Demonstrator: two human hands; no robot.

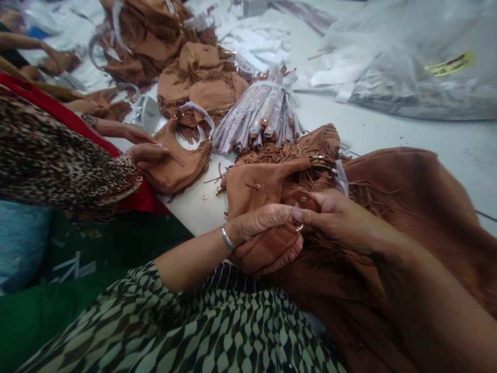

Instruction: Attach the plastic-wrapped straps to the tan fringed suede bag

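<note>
A brown fringed handbag (pixel 252 178) lies on the table in front of me, partly under my hands. My left hand (pixel 264 223), with a silver bangle at the wrist, is closed on a brown bag part (pixel 272 246) near a metal ring (pixel 299 227). Pinched at that same ring is my right hand (pixel 330 215), its thumb and fingers around a brown strap tab (pixel 301 199) with a metal stud. The fingertips of both hands meet there, so the exact fastening is hidden. More brown fabric (pixel 411 191) spreads to the right.
Beyond the bag lies a bundle of wrapped straps (pixel 264 111). Finished-looking brown bags (pixel 202 83) are piled at the back. A co-worker's hands (pixel 147 147) hold another bag (pixel 174 160) at left. Clear plastic bags (pixel 407 67) cover the far right of the white table (pixel 388 129).
</note>
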